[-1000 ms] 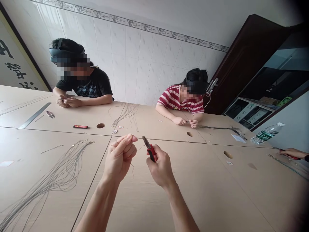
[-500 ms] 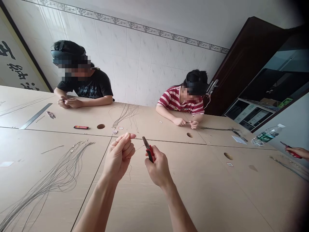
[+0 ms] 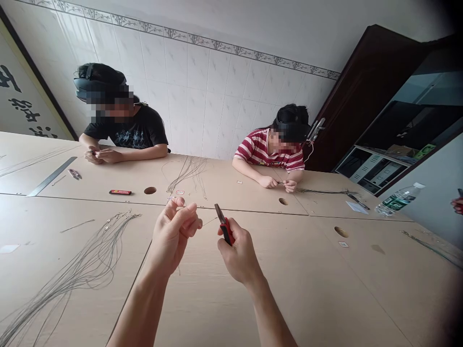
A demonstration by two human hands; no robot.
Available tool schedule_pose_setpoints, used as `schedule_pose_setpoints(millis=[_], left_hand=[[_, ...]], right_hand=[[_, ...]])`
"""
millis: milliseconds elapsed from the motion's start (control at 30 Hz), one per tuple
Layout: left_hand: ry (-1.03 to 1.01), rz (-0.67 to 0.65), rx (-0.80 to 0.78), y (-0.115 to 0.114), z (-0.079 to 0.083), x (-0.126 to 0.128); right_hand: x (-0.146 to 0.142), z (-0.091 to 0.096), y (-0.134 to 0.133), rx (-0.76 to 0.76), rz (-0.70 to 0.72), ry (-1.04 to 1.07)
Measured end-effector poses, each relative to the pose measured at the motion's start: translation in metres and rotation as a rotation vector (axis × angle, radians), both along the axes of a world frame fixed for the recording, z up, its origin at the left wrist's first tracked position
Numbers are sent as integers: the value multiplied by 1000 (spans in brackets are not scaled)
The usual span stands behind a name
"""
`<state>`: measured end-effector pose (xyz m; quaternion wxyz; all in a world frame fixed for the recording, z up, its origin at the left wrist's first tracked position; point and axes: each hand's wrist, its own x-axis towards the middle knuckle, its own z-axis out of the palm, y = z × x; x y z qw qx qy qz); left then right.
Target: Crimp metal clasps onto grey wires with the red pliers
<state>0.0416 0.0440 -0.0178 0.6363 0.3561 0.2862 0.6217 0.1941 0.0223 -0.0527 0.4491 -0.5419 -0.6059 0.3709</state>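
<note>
Bare forearms angled inward, left hand loosely curled, right hand in a closed grip.

Left hand and right hand: both bare. Fingers slim, tips rounded; finer detail too small to make out. Just back from the fingers, left wrist and right wrist, uncovered, narrower than the hands. Farthest from the fingers, left forearm and right forearm: bare, smooth in outline, widening rearward.
</note>
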Motion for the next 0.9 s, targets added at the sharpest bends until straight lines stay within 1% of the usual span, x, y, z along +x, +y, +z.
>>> schedule_pose_setpoints(millis=[100,300,533,633,800,900], left_hand=[[47,43,-26,-1,1,1],[157,77,-8,-2,-1,-2],[288,195,-52,1,-4,3],[361,175,-45,1,-8,5],[622,153,13,-1,-10,3],[671,110,20,-2,-7,4]], right_hand=[[0,0,-1,-3,-3,1],[2,-1,0,-9,-10,22],[2,1,0,10,-14,0],[1,1,0,23,-8,-16],[1,1,-1,28,-13,-9],[1,2,-2,30,-18,-13]])
